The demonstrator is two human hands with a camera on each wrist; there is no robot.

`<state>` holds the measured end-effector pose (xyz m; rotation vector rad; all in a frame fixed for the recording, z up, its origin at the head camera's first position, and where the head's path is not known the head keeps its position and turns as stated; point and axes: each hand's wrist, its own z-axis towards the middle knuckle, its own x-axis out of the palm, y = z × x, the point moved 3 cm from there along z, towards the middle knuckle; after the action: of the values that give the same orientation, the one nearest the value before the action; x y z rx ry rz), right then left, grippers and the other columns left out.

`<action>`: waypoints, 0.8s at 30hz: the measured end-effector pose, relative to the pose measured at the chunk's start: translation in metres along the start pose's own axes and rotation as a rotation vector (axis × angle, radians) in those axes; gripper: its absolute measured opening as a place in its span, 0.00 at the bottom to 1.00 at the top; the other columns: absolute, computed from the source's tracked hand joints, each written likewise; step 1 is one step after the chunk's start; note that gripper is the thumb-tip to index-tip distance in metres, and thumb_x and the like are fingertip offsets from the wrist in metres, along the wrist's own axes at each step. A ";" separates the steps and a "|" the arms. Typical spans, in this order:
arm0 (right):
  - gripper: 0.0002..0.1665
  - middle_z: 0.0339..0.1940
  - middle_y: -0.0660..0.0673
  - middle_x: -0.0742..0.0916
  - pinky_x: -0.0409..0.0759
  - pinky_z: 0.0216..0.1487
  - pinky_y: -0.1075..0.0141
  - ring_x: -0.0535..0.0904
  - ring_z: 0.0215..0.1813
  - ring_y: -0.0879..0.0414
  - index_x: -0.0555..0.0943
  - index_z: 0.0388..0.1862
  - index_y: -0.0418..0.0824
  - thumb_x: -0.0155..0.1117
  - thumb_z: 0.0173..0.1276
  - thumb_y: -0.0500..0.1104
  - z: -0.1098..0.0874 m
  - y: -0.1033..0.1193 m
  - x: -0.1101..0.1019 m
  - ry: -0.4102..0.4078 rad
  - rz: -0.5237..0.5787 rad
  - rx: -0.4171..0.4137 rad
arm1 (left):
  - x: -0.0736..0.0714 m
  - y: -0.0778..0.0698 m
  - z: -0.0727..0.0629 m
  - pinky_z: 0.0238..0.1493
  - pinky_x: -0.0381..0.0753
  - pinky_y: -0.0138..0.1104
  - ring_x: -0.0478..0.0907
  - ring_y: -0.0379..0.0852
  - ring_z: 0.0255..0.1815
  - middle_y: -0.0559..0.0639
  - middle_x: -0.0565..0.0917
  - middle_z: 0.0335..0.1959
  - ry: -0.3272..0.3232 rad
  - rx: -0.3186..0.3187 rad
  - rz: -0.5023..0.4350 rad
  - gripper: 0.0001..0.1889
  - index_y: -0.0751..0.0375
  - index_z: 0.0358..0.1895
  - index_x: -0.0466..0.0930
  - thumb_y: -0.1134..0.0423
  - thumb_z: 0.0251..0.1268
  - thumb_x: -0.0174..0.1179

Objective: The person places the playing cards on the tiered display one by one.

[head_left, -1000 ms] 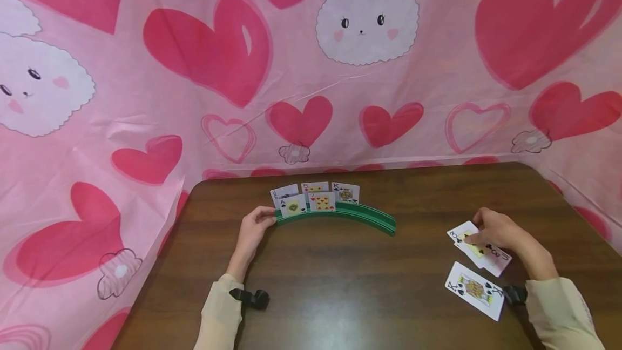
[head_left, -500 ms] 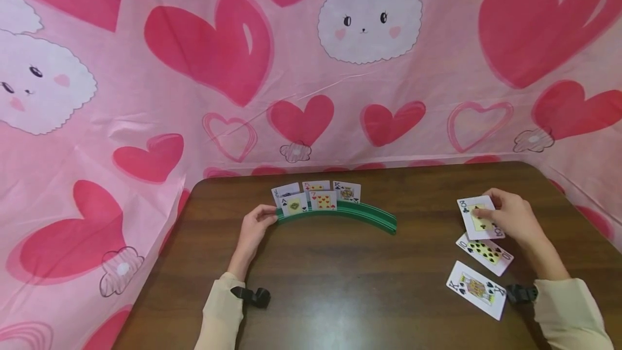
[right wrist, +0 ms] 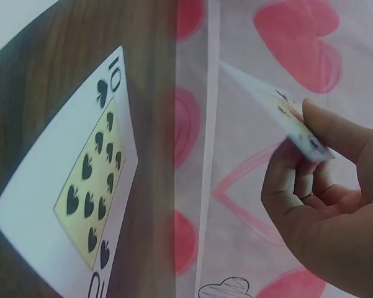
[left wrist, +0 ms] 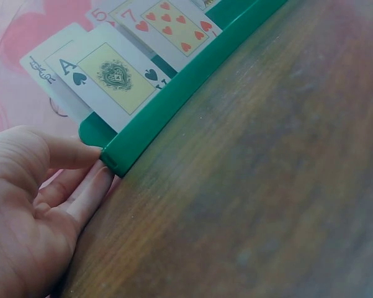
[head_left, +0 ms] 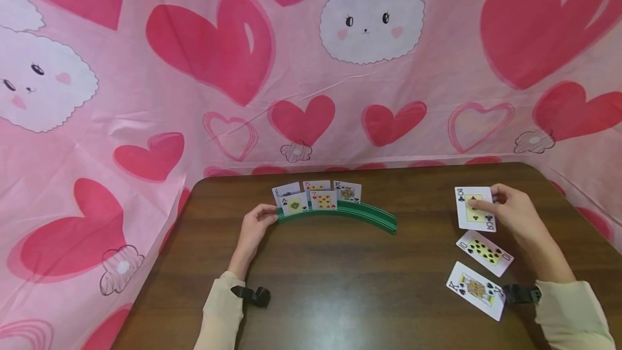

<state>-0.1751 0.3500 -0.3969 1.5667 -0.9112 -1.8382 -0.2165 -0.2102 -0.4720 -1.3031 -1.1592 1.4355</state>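
At the left end of a curved green card holder, my left hand pinches its tip, with thumb and fingers meeting the end in the left wrist view. Upright in the holder's left half stand several playing cards: an ace of spades, a seven of hearts, a king, a five behind the seven and a joker partly hidden behind the ace. My right hand holds a clubs playing card between thumb and fingers, raised above the table in the right wrist view.
Below the right hand a ten of spades lies face up on the brown wooden table. Nearer still is a king of spades, also flat. A pink cloth with hearts and rabbits hangs behind the table's far edge.
My right hand has lifted the clubs card off the ten of spades and moved it away from me, turning it more level. The ten now shows fully. My left hand stays at the holder.
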 end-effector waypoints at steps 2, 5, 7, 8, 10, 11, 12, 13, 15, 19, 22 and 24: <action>0.22 0.29 0.55 0.83 0.75 0.30 0.69 0.77 0.29 0.63 0.76 0.46 0.29 0.70 0.73 0.48 -0.002 0.002 0.000 -0.007 0.039 0.008 | 0.000 0.000 0.000 0.46 0.76 0.26 0.80 0.45 0.47 0.63 0.84 0.55 0.005 0.006 0.000 0.12 0.73 0.54 0.83 0.73 0.71 0.62; 0.15 0.29 0.61 0.84 0.77 0.31 0.71 0.80 0.30 0.64 0.79 0.45 0.38 0.70 0.72 0.48 -0.002 0.006 0.000 -0.008 0.161 0.026 | 0.000 -0.001 0.000 0.45 0.77 0.25 0.81 0.43 0.47 0.64 0.84 0.55 0.003 0.003 -0.005 0.12 0.73 0.54 0.82 0.74 0.71 0.62; 0.07 0.30 0.63 0.85 0.78 0.33 0.72 0.81 0.31 0.64 0.81 0.43 0.47 0.70 0.73 0.47 -0.002 0.011 0.000 -0.005 0.254 0.038 | 0.000 0.000 0.001 0.46 0.77 0.24 0.81 0.42 0.47 0.64 0.83 0.55 0.004 0.000 -0.008 0.12 0.74 0.54 0.82 0.75 0.71 0.62; 0.04 0.31 0.63 0.86 0.79 0.33 0.73 0.82 0.31 0.64 0.82 0.42 0.50 0.70 0.73 0.45 -0.002 0.013 -0.001 -0.003 0.305 0.040 | 0.000 -0.005 -0.002 0.46 0.77 0.24 0.81 0.42 0.47 0.65 0.83 0.55 0.008 -0.004 -0.010 0.12 0.74 0.54 0.82 0.75 0.71 0.61; 0.06 0.32 0.62 0.87 0.80 0.33 0.73 0.83 0.31 0.65 0.83 0.39 0.54 0.71 0.72 0.43 -0.002 0.019 -0.001 -0.006 0.406 0.041 | 0.000 -0.011 -0.005 0.46 0.77 0.24 0.81 0.42 0.48 0.66 0.83 0.55 0.021 -0.012 -0.007 0.12 0.75 0.54 0.81 0.76 0.71 0.61; 0.06 0.32 0.62 0.87 0.81 0.33 0.73 0.83 0.30 0.65 0.83 0.39 0.54 0.71 0.72 0.41 -0.003 0.022 -0.001 -0.011 0.444 0.034 | 0.001 -0.012 -0.005 0.46 0.77 0.24 0.81 0.43 0.48 0.67 0.83 0.55 0.025 -0.014 -0.007 0.12 0.76 0.54 0.81 0.77 0.71 0.60; 0.07 0.32 0.61 0.88 0.81 0.33 0.73 0.84 0.30 0.64 0.84 0.38 0.53 0.71 0.71 0.40 -0.004 0.025 -0.001 -0.015 0.501 0.032 | 0.001 -0.012 -0.005 0.47 0.77 0.25 0.81 0.43 0.48 0.67 0.82 0.56 0.026 -0.017 -0.007 0.12 0.76 0.54 0.81 0.77 0.71 0.60; 0.08 0.32 0.60 0.89 0.82 0.32 0.73 0.84 0.29 0.64 0.84 0.37 0.52 0.71 0.71 0.38 -0.005 0.027 0.000 -0.020 0.555 0.027 | 0.001 -0.012 -0.005 0.46 0.77 0.24 0.81 0.43 0.48 0.67 0.82 0.55 0.027 -0.016 -0.009 0.12 0.76 0.54 0.81 0.77 0.71 0.60; 0.09 0.31 0.59 0.89 0.82 0.31 0.73 0.85 0.29 0.64 0.85 0.36 0.51 0.72 0.70 0.35 -0.006 0.032 0.001 -0.033 0.640 0.022 | 0.001 -0.007 -0.003 0.47 0.77 0.24 0.81 0.44 0.49 0.67 0.82 0.56 0.021 -0.030 -0.011 0.12 0.75 0.54 0.81 0.77 0.72 0.60; 0.13 0.31 0.58 0.90 0.82 0.30 0.73 0.84 0.28 0.64 0.87 0.36 0.51 0.71 0.69 0.31 -0.008 0.040 0.003 -0.040 0.723 -0.001 | 0.002 -0.009 -0.004 0.45 0.77 0.24 0.82 0.42 0.46 0.64 0.84 0.53 0.011 -0.020 -0.023 0.11 0.76 0.53 0.81 0.77 0.70 0.61; 0.14 0.30 0.57 0.90 0.81 0.29 0.73 0.85 0.27 0.64 0.88 0.36 0.51 0.70 0.69 0.30 -0.008 0.045 0.004 -0.041 0.751 -0.020 | 0.001 -0.023 -0.011 0.44 0.77 0.26 0.82 0.39 0.43 0.65 0.85 0.48 0.020 0.021 -0.032 0.11 0.80 0.50 0.81 0.79 0.67 0.61; 0.15 0.30 0.57 0.90 0.82 0.29 0.73 0.85 0.27 0.64 0.88 0.36 0.51 0.70 0.69 0.30 -0.007 0.048 0.004 -0.047 0.765 -0.027 | 0.001 -0.029 -0.014 0.43 0.78 0.27 0.82 0.37 0.42 0.65 0.86 0.46 0.023 0.042 -0.038 0.11 0.82 0.49 0.80 0.80 0.66 0.61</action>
<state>-0.1698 0.3160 -0.3626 0.9497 -1.2741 -1.3216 -0.2029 -0.2021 -0.4444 -1.2589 -1.1268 1.4068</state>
